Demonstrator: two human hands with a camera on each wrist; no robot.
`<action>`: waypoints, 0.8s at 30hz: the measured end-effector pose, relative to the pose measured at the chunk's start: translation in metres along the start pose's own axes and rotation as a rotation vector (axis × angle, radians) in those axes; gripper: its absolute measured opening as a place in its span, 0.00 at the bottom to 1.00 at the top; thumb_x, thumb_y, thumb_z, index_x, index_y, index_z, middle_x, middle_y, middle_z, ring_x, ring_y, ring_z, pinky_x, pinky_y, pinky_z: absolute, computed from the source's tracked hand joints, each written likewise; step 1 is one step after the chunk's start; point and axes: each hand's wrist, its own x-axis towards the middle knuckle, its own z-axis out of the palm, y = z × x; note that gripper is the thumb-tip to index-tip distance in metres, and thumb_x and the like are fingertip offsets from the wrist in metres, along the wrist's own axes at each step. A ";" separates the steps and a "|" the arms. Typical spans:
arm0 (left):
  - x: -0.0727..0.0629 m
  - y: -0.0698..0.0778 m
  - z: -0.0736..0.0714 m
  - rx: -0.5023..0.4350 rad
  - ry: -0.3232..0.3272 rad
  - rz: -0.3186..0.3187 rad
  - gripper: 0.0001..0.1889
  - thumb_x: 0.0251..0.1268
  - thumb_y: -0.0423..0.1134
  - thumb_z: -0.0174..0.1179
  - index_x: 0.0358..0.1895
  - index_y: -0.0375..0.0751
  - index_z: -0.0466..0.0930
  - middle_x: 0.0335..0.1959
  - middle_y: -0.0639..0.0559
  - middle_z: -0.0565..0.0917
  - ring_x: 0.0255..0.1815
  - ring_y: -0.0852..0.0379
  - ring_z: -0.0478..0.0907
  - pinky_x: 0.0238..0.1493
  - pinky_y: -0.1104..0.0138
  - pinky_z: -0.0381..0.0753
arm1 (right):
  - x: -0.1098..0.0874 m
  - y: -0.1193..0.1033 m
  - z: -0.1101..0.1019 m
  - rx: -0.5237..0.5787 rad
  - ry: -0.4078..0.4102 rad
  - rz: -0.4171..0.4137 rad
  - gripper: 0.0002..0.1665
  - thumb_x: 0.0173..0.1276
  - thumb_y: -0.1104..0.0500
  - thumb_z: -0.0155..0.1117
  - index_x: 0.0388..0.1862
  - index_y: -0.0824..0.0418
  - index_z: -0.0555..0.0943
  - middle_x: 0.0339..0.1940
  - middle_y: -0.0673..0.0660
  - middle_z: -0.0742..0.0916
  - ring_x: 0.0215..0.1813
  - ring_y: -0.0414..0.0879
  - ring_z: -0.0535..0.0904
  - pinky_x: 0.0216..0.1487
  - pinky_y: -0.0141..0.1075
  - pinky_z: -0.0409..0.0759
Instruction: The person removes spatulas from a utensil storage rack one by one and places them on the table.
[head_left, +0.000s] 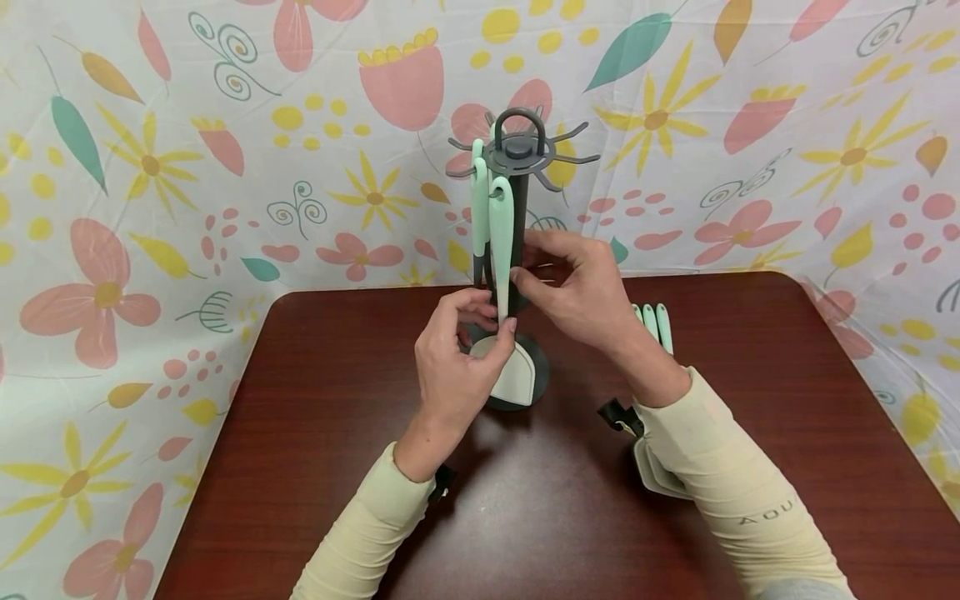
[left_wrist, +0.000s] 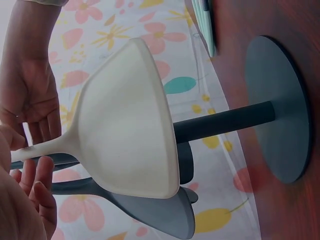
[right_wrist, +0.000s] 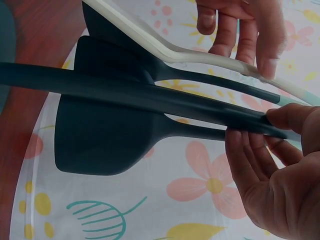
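Observation:
A dark utensil stand (head_left: 517,158) with a ring of hooks stands on the table. From one hook hangs a spatula with a mint handle (head_left: 501,225) and a white blade (left_wrist: 127,120). My left hand (head_left: 461,358) pinches its neck between thumb and fingers, just above the blade. My right hand (head_left: 577,283) grips the stand's pole (right_wrist: 200,107) higher up, thumb on one side and fingers on the other. Behind the white spatula hang dark-headed utensils, among them a dark spatula (right_wrist: 105,135). The white blade covers part of the round base (head_left: 542,375) in the head view.
More utensils with mint handles (head_left: 651,321) lie on the table right of the stand, partly hidden under my right forearm. A pale utensil head (head_left: 656,471) shows below that sleeve. Flower-patterned cloth (head_left: 375,200) hangs behind the brown table (head_left: 315,417).

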 end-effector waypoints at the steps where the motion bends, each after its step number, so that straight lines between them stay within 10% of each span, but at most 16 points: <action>1: 0.000 0.000 0.000 -0.001 0.000 0.003 0.17 0.67 0.38 0.73 0.55 0.41 0.82 0.41 0.52 0.88 0.37 0.60 0.87 0.30 0.63 0.77 | 0.000 0.000 0.000 -0.002 0.001 0.000 0.18 0.69 0.69 0.71 0.57 0.60 0.90 0.43 0.54 0.92 0.45 0.43 0.90 0.47 0.33 0.89; 24: 0.004 0.000 0.000 -0.031 0.014 0.087 0.11 0.63 0.31 0.74 0.46 0.42 0.86 0.39 0.53 0.87 0.35 0.62 0.86 0.29 0.66 0.76 | 0.000 0.000 0.000 -0.013 0.014 -0.002 0.18 0.68 0.70 0.71 0.55 0.62 0.90 0.40 0.55 0.91 0.44 0.43 0.91 0.48 0.33 0.89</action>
